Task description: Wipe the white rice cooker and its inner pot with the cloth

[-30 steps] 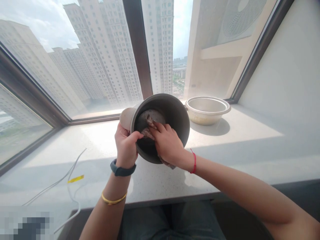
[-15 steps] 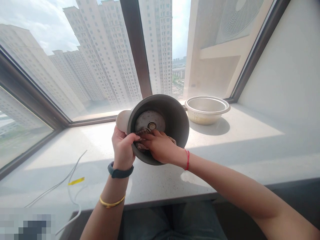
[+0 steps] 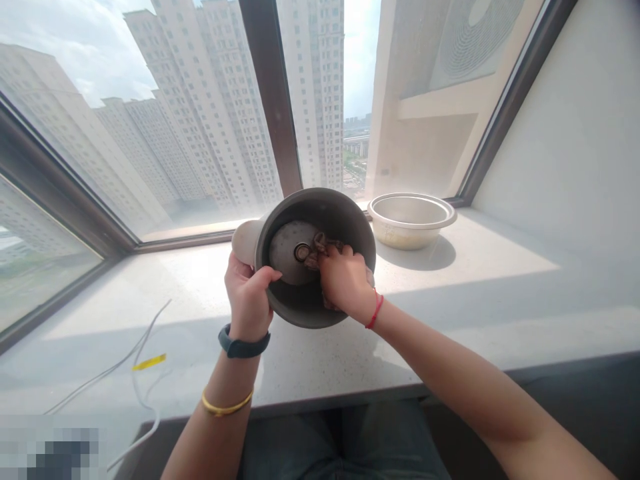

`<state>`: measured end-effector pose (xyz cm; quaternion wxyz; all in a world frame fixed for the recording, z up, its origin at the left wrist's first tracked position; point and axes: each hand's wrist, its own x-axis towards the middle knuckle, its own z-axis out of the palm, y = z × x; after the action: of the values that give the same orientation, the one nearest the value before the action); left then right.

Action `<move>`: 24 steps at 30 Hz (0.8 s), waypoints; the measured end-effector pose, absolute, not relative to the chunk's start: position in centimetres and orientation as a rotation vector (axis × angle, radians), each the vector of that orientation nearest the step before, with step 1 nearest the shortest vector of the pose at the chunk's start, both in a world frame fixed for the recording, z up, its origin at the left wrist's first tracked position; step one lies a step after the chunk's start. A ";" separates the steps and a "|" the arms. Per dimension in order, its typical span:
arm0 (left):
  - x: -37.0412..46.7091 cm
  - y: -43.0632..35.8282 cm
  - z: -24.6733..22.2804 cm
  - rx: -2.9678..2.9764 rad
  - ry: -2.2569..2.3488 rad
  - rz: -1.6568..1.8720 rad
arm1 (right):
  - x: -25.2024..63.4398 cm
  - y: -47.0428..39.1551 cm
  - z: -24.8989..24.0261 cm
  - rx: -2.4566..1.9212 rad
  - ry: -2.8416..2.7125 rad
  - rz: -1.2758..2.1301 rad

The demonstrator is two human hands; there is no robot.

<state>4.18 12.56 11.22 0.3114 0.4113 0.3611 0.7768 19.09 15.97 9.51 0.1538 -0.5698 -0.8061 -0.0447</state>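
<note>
A round cooker body (image 3: pixel 295 305) with a dark inside and a white outer part at its left is tilted so its opening faces me. Its metal bottom plate (image 3: pixel 287 250) has a small round centre piece. My left hand (image 3: pixel 249 293) grips the left rim, thumb over the edge. Inside the opening, at the right, my right hand (image 3: pixel 345 277) is closed on a crumpled brownish cloth (image 3: pixel 316 250), which touches the plate's right side and the inner wall. Parts of the cloth are hidden under the fingers.
A silvery inner pot (image 3: pixel 410 237) stands on the pale windowsill (image 3: pixel 480 267) to the right, near the window frame. At the left lies a white cable (image 3: pixel 143 393) with a yellow tag (image 3: pixel 149 362). The sill's front edge is close to my legs.
My right hand has moved with the cloth from the lower left of the opening to its right side, uncovering more of the plate. My left hand keeps its hold on the rim.
</note>
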 end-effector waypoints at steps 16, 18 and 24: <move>4.6 12.8 10.9 1.135 0.924 2.059 | 12.8 15.0 9.1 -0.467 -1.427 0.896; 4.3 12.8 10.9 1.068 0.945 2.089 | 13.8 13.7 8.5 -0.401 -1.614 0.828; 4.8 13.0 11.1 1.005 0.938 2.087 | 14.0 14.3 9.8 -0.665 -1.573 0.447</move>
<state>4.83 12.96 11.12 0.3159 0.3816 0.3561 0.7923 14.03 14.29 9.83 0.6352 -0.2912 -0.6881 0.1956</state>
